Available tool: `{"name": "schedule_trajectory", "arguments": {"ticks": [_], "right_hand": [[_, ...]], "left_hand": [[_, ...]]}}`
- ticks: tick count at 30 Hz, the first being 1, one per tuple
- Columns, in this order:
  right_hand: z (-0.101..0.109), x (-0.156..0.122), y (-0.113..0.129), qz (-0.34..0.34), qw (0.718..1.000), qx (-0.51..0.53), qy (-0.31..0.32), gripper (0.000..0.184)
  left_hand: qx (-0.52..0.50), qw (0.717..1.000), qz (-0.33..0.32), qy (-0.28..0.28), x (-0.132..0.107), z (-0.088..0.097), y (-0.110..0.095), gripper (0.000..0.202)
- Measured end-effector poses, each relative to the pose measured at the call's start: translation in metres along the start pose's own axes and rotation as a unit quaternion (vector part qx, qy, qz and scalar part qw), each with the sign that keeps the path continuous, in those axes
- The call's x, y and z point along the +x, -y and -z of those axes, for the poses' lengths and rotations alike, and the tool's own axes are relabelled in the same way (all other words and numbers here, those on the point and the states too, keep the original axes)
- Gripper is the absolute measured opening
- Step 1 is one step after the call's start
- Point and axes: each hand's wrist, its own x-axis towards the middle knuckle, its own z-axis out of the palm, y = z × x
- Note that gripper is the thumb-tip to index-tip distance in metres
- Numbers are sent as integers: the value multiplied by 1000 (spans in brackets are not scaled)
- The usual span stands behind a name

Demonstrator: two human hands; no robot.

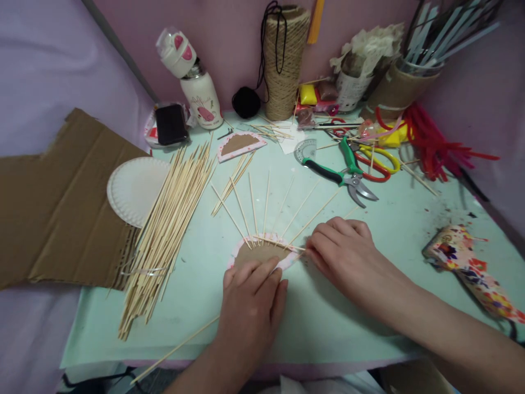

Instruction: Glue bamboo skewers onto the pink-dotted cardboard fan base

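A cardboard half-circle (262, 253) with a pink-and-white patterned rim lies on the table. Several thin bamboo skewers (252, 202) fan out from its curved edge, away from me. My left hand (253, 298) rests on the near part of the cardboard with its fingers stretched out, covering that side. One loose skewer (176, 349) sticks out from beside or under this hand toward the table's front edge. At the right end of the half-circle my right hand (342, 246) pinches a skewer (279, 242), which lies across the bases of the fanned ones.
A bundle of skewers (168, 230) and a paper plate (133, 189) lie left, near corrugated cardboard (74, 202). Pruning shears (348, 178), scissors (385, 161) and a second half-circle (241, 145) sit behind. A flower-patterned glue gun (471, 268) is at right; a twine spool (285, 65) and bottle (200, 96) stand behind.
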Motion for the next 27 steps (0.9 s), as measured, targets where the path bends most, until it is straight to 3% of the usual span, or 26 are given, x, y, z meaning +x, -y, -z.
{"name": "schedule_trajectory", "arguments": {"ticks": [5, 14, 22, 27], "right_hand": [[1, 3, -4, -23, 999, 9, -34, 22], [2, 10, -8, -46, 994, 95, -35, 32], [3, 11, -11, -69, 981, 98, -150, 25], [8, 11, -10, -91, 950, 165, -249, 20]], "left_hand": [[0, 1000, -2, -7, 0, -1, 0, 16], [-4, 1000, 2, 4, -1, -1, 0, 15], [-1, 1000, 7, 15, -1, -1, 0, 16], [3, 1000, 11, 5, -2, -2, -1, 14]]}}
